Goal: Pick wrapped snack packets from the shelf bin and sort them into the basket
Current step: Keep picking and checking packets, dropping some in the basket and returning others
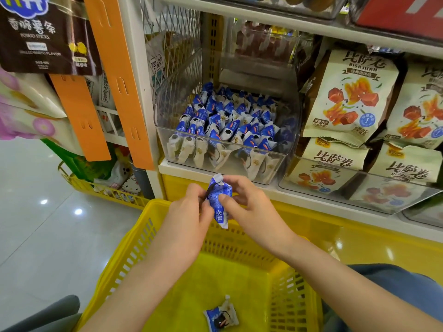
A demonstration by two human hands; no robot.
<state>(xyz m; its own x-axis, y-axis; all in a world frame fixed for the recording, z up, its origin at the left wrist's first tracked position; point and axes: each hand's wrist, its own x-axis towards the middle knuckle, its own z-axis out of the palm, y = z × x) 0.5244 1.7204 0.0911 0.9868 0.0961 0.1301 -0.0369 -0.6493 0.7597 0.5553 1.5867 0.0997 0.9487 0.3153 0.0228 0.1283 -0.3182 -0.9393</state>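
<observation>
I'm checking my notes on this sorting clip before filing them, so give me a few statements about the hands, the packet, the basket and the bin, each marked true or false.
1. Both hands hold one blue packet above the yellow basket. True.
2. The basket holds no packets. False: one packet lies on its floor.
3. The clear bin on the shelf is nearly empty. False: it is packed with packets.
4. The left hand and right hand each have a grip on the held packet. True.

Left hand (189, 212) and right hand (249, 204) both grip one blue snack packet (219, 202) above yellow basket (134, 238). Second packet (220, 316) lies on basket floor. Clear shelf bin (287, 149) holds many packets.
</observation>
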